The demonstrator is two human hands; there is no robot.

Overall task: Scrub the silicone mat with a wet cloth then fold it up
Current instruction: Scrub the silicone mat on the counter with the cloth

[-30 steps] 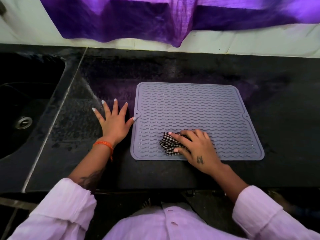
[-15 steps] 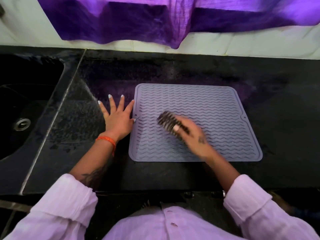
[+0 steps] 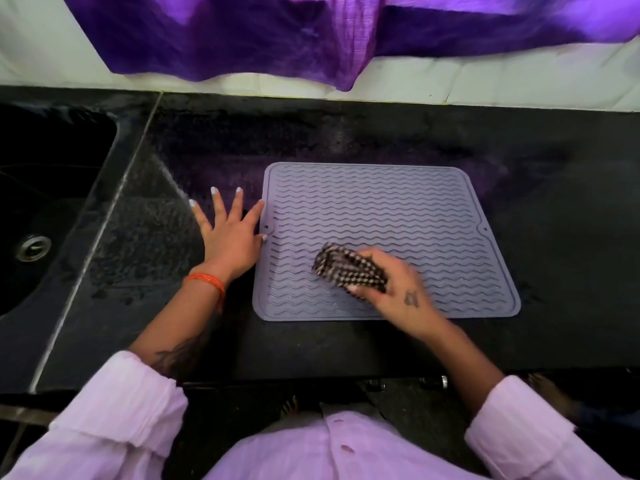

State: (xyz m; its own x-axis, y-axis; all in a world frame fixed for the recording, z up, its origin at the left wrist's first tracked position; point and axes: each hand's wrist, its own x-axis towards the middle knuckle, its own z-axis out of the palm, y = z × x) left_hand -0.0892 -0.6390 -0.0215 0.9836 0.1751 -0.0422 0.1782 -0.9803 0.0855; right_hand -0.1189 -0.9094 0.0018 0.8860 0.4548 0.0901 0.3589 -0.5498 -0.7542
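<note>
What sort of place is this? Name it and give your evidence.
Most likely a home kitchen: a dark stone countertop, a sink with a metal drain set into it, and a ridged silicone mat being scrubbed.

A person in a pale lilac button-front shirt (image 3: 346, 448), both sleeves rolled into thick cuffs below the elbows. The left hand (image 3: 230, 242) has pale painted nails and an orange thread bracelet (image 3: 206, 282) at its wrist; a dark tattoo (image 3: 173, 353) marks the forearm. The right hand (image 3: 398, 289) has a small dark tattoo (image 3: 411, 299) on its back.
</note>
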